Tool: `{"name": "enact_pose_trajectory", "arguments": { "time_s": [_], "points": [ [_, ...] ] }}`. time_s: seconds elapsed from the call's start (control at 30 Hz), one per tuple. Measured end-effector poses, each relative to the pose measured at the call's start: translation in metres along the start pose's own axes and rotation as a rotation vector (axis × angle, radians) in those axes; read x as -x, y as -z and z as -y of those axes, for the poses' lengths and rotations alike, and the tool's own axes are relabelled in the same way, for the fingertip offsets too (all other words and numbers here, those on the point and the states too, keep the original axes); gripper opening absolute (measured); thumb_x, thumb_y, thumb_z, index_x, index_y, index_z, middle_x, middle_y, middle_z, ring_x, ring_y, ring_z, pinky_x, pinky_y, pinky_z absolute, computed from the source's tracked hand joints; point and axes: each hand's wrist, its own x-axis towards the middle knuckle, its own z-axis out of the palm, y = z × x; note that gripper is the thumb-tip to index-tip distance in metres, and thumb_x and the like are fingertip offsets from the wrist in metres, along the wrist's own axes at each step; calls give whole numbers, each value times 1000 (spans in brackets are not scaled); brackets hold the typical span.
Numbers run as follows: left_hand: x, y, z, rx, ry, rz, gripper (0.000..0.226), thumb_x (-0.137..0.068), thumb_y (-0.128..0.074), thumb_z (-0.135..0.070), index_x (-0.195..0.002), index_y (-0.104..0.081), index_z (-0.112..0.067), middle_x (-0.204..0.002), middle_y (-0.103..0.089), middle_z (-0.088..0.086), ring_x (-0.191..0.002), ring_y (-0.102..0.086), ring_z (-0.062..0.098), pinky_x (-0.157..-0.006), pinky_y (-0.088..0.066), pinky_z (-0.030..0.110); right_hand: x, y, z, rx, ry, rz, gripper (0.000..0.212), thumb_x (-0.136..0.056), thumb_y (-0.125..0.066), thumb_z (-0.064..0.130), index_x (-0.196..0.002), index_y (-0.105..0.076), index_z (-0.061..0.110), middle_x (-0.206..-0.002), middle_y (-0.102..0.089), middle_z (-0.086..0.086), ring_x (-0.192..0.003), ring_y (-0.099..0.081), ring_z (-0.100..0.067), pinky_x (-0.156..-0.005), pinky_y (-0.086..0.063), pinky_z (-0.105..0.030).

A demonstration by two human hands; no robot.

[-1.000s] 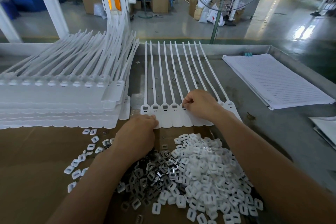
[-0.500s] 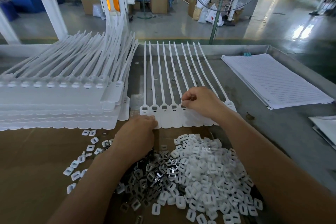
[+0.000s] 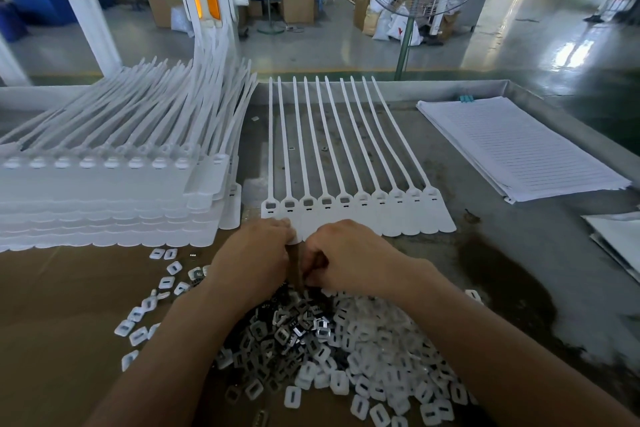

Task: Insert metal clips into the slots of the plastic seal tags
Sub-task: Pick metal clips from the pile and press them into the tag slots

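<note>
- Fingers of the left hand [image 3: 256, 255] are touching the near edge of the seal tags [image 3: 349, 217]; grip unclear.
- Fingers of the right hand [image 3: 346, 253] are curling just above the metal clips [image 3: 294, 326]; cannot tell whether holding one.

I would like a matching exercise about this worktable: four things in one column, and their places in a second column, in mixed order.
Things
1. tall stack of tags
2. single row of tags
3. lined paper
4. metal clips

Places
A. right side of the table
B. on the cardboard, nearest the camera
C. left side
D. middle, lying flat

Pairs: 1-C, 2-D, 3-A, 4-B
</note>
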Motion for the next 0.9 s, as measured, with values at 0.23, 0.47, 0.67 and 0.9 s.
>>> {"name": "enact_pose_trajectory", "arguments": {
  "time_s": [0.23, 0.47, 0.67, 0.9],
  "points": [
    [0, 0, 0, -2, -6, 3, 33, -87, -41, -10, -111, -62, -15, -123, -56, 0, -112, -51, 14, -90, -39, 24, -6, -8, 0, 95, 5, 20, 14, -82, -55, 10, -95, -61, 8, -97, -62, -8, -89, -57, -23, -68, -43, -29],
    [-1, -1, 0, -16, -14, -16, 34, -87, -39, -9, -110, -62, -18, -124, -55, -1, -111, -51, 16, -90, -40, 26, 1, 7, -12, -250, 9, -75, 15, -83, -63, 8, -79, -58, 21, -72, -54, 15, -65, -50, 3, -59, -40, -9],
    [-1, -2, 1, 2, -12, -3, 42, -89, -36, -7, -126, -54, -19, -138, -45, -4, -123, -43, 13, -97, -34, 22, -4, 31, -54, -371, -144, -303, 23, -86, -61, 10, -73, -57, 28, -74, -60, 14, -67, -56, 4, -60, -39, -9],
    [-1, -1, 1, -8, -23, 12, 43, -87, -38, -2, -123, -56, -18, -134, -49, -4, -121, -44, 11, -95, -33, 19, -25, 32, -89, -279, -315, -327, 15, -91, -54, 9, -83, -59, 20, -78, -55, 12, -76, -52, -3, -68, -41, -17]
  ]
}}
